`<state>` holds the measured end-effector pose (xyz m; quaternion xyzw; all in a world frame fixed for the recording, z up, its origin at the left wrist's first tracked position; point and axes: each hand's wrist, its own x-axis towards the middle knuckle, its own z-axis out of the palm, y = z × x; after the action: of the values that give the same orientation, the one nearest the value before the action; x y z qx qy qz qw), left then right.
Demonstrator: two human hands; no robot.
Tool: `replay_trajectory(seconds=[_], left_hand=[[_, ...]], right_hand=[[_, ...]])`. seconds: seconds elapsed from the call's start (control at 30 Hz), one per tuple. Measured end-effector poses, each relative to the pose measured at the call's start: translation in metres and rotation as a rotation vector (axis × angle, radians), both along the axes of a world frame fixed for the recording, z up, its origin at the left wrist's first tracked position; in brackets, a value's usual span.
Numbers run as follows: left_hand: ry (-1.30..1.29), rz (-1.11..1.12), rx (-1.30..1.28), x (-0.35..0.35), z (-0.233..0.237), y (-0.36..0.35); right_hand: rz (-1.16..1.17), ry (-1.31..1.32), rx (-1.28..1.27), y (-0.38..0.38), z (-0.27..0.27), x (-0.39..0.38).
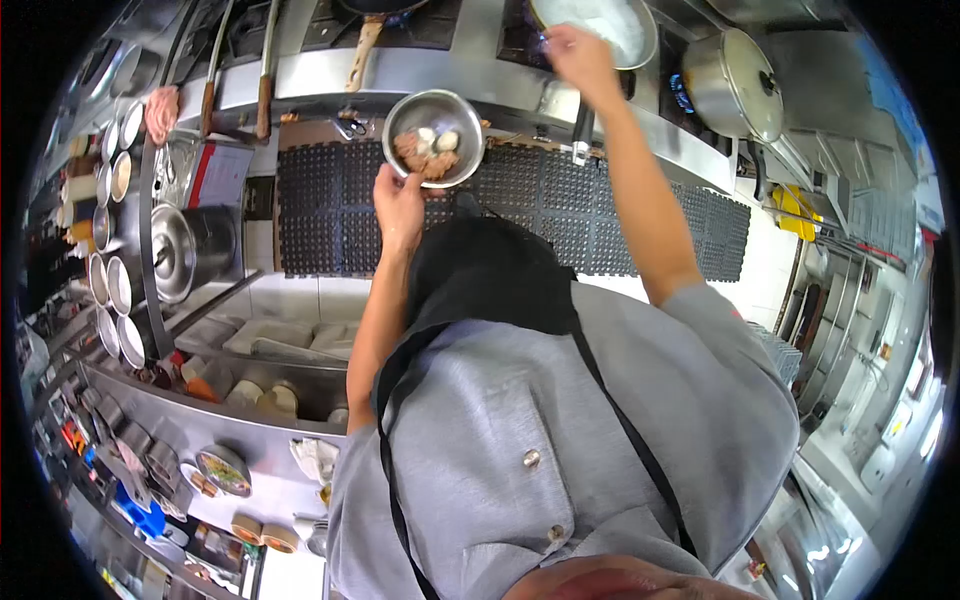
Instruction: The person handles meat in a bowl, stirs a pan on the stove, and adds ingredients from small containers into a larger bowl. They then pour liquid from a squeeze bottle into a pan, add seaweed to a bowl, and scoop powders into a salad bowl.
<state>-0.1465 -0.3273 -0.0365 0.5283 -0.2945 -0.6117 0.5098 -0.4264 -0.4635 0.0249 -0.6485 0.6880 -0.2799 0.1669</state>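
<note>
My left hand [400,208] grips the lower rim of a steel mixing bowl [472,118], held in front of the stove. Inside the bowl lie a brownish-pink mass that looks like ground meat [436,163] and a few white lumps [446,141]. My right hand [580,62] is over the near left part of a pan [652,40] with white, foamy contents. Its fingers are bent together; whether anything is between them is too blurred to make out. Below that hand a dark handle [583,128] points toward me.
A lidded pot [735,85] sits beside a blue flame at right. A wooden-handled frying pan [366,50] is at the upper left of the stove. Black rubber mats [330,215] cover the floor. At left stand a large lidded pot [172,255] and several round containers [120,285].
</note>
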Motion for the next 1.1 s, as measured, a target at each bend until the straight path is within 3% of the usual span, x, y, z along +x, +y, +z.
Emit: replay_trajectory(seconds=[0.03, 0.1, 0.13, 0.17, 0.2, 0.23, 0.3, 0.4, 0.53, 0.57, 0.63, 0.7, 0.77, 0.8, 0.83, 0.9, 0.97, 1.0, 1.03, 1.1], left_hand=[[-0.024, -0.042, 0.014, 0.002, 0.000, -0.001], [-0.015, -0.031, -0.028, -0.004, -0.003, -0.002], [-0.014, -0.037, -0.027, -0.004, -0.007, -0.002], [-0.208, -0.078, -0.089, -0.004, -0.013, -0.002], [-0.403, -0.119, -0.154, -0.003, -0.015, -0.002], [-0.406, -0.122, -0.159, -0.003, -0.012, -0.002], [-0.721, -0.097, -0.313, -0.003, -0.005, -0.003], [-0.725, -0.146, -0.286, 0.007, 0.000, -0.002], [-0.805, -0.187, -0.361, 0.011, 0.001, -0.001], [-0.796, -0.200, -0.380, 0.007, 0.003, -0.001], [-0.343, -0.150, -0.165, 0.002, 0.001, -0.002], [-0.300, -0.191, -0.162, 0.002, -0.004, -0.007], [-0.291, -0.186, -0.165, -0.003, 0.000, -0.010], [-0.306, -0.212, -0.141, -0.005, 0.011, -0.011], [-0.302, -0.215, -0.142, -0.007, 0.006, -0.012], [-0.197, -0.212, -0.096, -0.008, -0.008, -0.015], [-0.169, -0.194, -0.082, -0.012, -0.008, -0.015], [-0.144, -0.177, -0.073, -0.013, -0.008, -0.015], [-0.148, -0.168, -0.067, -0.013, -0.008, -0.015], [-0.116, -0.122, -0.049, -0.014, -0.007, -0.014]], right_hand=[[0.212, 0.005, -0.054, 0.020, -0.004, 0.032], [0.493, -0.379, 0.179, 0.049, -0.018, 0.084], [0.442, -0.370, 0.171, 0.056, -0.027, 0.108], [0.392, -0.364, 0.160, 0.060, -0.036, 0.128], [0.391, -0.194, 0.189, 0.061, -0.045, 0.142], [0.391, -0.025, 0.217, 0.060, -0.051, 0.151], [0.482, -0.036, 0.208, 0.062, -0.058, 0.156], [0.511, -0.155, -0.013, 0.066, -0.067, 0.158], [0.559, -0.055, 0.125, 0.067, -0.076, 0.155], [0.537, -0.178, 0.017, 0.070, -0.079, 0.155], [0.523, -0.346, 0.206, 0.070, -0.070, 0.149], [0.469, -0.444, 0.161, 0.072, -0.065, 0.141], [0.268, -1.482, 0.529, 0.071, -0.062, 0.128], [0.229, -1.666, 0.531, 0.073, -0.035, 0.123], [0.226, -1.663, 0.528, 0.067, -0.036, 0.112], [-0.013, -1.859, 0.605, 0.037, -0.044, 0.083], [-0.169, -1.632, 0.399, 0.005, -0.037, 0.043], [-0.296, -1.353, 0.285, -0.002, -0.016, 0.029], [-0.381, -0.994, 0.149, -0.014, -0.014, 0.009], [-0.367, 0.090, -0.137, -0.063, -0.076, -0.058]])
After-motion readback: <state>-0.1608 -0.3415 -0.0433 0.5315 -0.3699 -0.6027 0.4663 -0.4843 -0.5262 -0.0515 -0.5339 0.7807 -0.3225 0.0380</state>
